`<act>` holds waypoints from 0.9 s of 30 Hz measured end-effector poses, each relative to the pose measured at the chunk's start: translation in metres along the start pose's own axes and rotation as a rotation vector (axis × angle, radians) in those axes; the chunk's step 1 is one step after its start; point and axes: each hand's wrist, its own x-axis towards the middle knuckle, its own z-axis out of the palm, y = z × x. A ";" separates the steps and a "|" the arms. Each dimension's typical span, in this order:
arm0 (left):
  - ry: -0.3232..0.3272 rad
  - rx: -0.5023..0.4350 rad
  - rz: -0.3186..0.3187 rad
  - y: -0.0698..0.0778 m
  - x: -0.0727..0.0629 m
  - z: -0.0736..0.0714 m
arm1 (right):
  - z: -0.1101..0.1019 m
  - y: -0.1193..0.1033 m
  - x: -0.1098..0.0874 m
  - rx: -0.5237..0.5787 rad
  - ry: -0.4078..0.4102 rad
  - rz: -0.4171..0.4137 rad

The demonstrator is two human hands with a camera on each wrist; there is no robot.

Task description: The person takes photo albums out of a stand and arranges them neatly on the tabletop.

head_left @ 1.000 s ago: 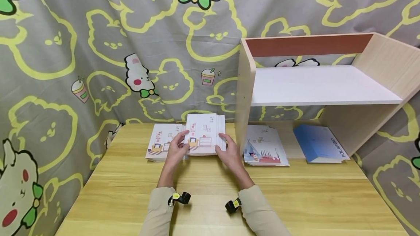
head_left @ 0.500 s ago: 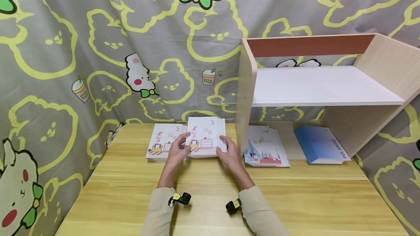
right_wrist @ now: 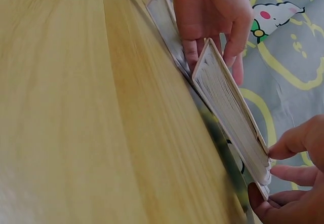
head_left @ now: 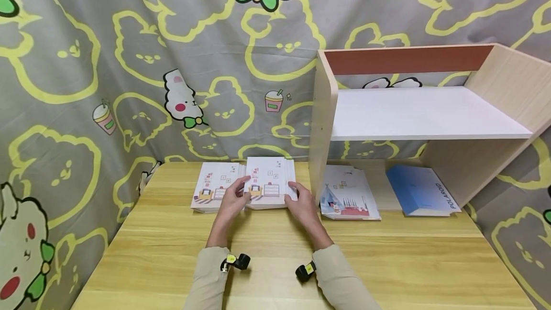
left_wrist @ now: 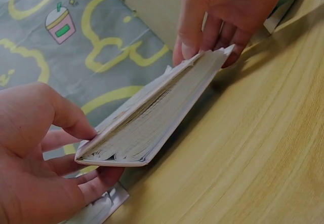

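Observation:
A thick white book (head_left: 269, 176) with a drawn yellow chair and a chest of drawers on its cover is held between both hands. My left hand (head_left: 232, 199) grips its left edge, thumb on one cover and fingers under the other in the left wrist view. On the opposite edge, the right hand (head_left: 303, 202) pinches the book the same way. Its page block (right_wrist: 228, 112) faces the right wrist camera, and the book stands tilted close over the wooden table (head_left: 267, 252). Beside it on the left lies a matching white book (head_left: 211, 183), partly overlapped by my left hand.
To the right stands a wooden shelf unit with a white board (head_left: 426, 111). Under that board lie a white book with a tent drawing (head_left: 346, 195) and a blue book marked POLAROID (head_left: 419, 188). A patterned grey curtain (head_left: 142, 47) hangs behind the table.
The held book has come down slightly towards the near side of the table, both hands keeping their grip. The other books and the shelf unit stay where they were.

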 end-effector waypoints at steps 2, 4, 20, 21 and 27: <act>0.001 0.009 -0.010 0.000 0.000 0.000 | 0.001 0.000 0.000 -0.003 0.003 -0.003; -0.004 0.016 -0.012 0.001 0.000 0.001 | 0.001 0.001 0.001 -0.005 0.003 -0.001; -0.081 0.066 -0.001 0.004 -0.002 0.003 | 0.004 0.003 0.000 -0.063 0.026 -0.055; -0.087 0.064 -0.005 0.005 -0.002 0.003 | 0.004 0.003 0.000 -0.066 0.025 -0.055; -0.112 0.069 -0.017 0.005 -0.002 0.002 | 0.006 0.006 0.000 -0.071 0.002 -0.045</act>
